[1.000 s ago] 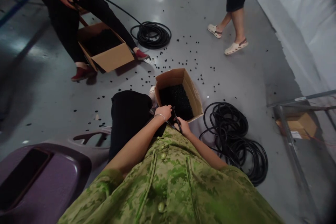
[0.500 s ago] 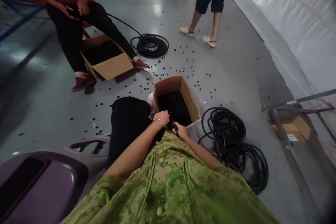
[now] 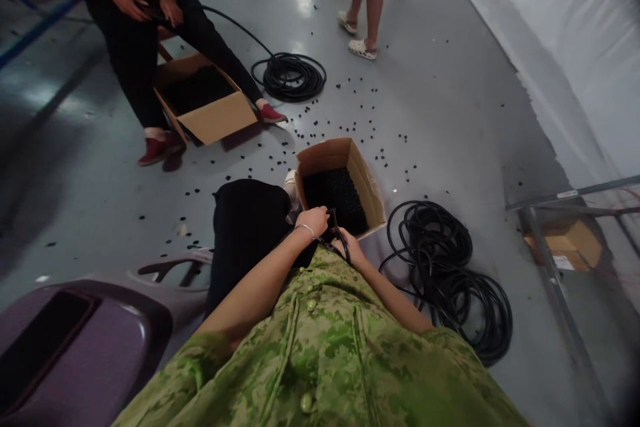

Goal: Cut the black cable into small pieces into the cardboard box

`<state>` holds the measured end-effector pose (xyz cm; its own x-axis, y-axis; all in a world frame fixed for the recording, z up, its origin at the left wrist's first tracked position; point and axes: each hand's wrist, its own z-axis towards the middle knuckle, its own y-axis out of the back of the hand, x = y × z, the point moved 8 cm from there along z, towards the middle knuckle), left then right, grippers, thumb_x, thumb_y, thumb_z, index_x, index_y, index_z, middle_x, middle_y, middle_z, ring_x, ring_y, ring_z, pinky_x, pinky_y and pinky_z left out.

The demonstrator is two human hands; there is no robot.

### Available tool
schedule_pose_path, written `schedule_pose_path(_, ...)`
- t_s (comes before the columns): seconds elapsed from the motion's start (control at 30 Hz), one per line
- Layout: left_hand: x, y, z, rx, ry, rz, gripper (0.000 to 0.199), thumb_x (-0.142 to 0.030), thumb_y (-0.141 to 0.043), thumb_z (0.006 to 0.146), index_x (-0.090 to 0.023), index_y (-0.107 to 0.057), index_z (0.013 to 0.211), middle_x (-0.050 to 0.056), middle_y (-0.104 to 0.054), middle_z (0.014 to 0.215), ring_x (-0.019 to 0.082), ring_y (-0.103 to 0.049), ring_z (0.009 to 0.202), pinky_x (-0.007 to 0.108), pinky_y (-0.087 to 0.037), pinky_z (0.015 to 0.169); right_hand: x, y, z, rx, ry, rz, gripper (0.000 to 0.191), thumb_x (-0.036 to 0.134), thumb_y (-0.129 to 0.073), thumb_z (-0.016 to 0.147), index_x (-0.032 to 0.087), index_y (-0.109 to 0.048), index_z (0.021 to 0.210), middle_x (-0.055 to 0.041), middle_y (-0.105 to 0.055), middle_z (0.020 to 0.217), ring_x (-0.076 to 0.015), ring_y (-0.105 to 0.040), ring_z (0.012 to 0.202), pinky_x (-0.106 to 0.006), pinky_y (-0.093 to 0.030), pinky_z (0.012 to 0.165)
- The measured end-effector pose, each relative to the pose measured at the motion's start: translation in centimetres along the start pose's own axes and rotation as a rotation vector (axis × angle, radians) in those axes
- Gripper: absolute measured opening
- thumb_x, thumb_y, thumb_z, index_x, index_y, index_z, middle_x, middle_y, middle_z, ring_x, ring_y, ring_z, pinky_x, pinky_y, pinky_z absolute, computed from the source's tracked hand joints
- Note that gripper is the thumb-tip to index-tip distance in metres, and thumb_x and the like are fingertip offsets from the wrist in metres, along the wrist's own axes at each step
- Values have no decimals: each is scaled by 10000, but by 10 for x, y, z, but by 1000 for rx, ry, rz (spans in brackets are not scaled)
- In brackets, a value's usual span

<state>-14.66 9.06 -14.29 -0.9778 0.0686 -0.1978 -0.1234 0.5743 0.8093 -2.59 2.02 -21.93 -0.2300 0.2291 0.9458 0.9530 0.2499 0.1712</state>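
Both my hands are close together over the near edge of an open cardboard box [image 3: 375, 207] of small black pieces [image 3: 336, 195]. My left hand [image 3: 314, 220] is closed, its fingers pinching what looks like the end of a black hose. My right hand [image 3: 351, 248] is wrapped around a slim black tool [image 3: 342, 235] that looks like scissors; its tips point toward my left fingers. Palm and fingers hide much of both items. Beside the box on the right lies a tangled coil of black hose [image 3: 430, 240], one strand running toward my lap.
Small black bits are scattered on the grey floor [image 3: 450, 120]. A seated person [image 3: 125, 60] handles black hose over another cardboard box [image 3: 220, 121], near a hose coil [image 3: 295, 77]. Another person's legs [image 3: 373, 13] stand farther off. A purple stool [image 3: 115, 347] holds a phone-like slab [image 3: 45, 347]; a metal frame [image 3: 555, 280] stands right.
The standing person has stepped left and farther away. My hands stay together over the box edge, with the tool tilted slightly differently. The view has shifted a little.
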Motion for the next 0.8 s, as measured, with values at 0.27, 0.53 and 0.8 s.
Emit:
schedule_pose_path(0.27,-4,-8,1,42,-40,11,309,-300,-375,993,-159,-608,1136,172,-692,1169,245,-668,1108,333,-506,913,3,-2,4,-3,-35,33,391,321,-547,746,188,-643,1102,-33,-693,971,-197,-609,879,-309,-479,846)
schedule_pose_path(0.53,-6,-7,2,-1,-65,43,322,-299,-364,994,-138,-605,1135,170,-697,1150,269,-682,1074,355,-526,871,2,-2,2,-13,-14,51,386,303,-577,742,201,-655,1106,-21,-702,984,-200,-614,883,-322,-472,866)
schedule_pose_path(0.8,-6,-5,0,16,-52,50,315,-291,-363,997,-144,-596,1150,171,-687,1175,249,-670,1103,333,-517,888,3,-2,1,-4,-14,48,385,311,-564,764,192,-652,1120,-39,-702,1011,-214,-618,922,-338,-466,885)
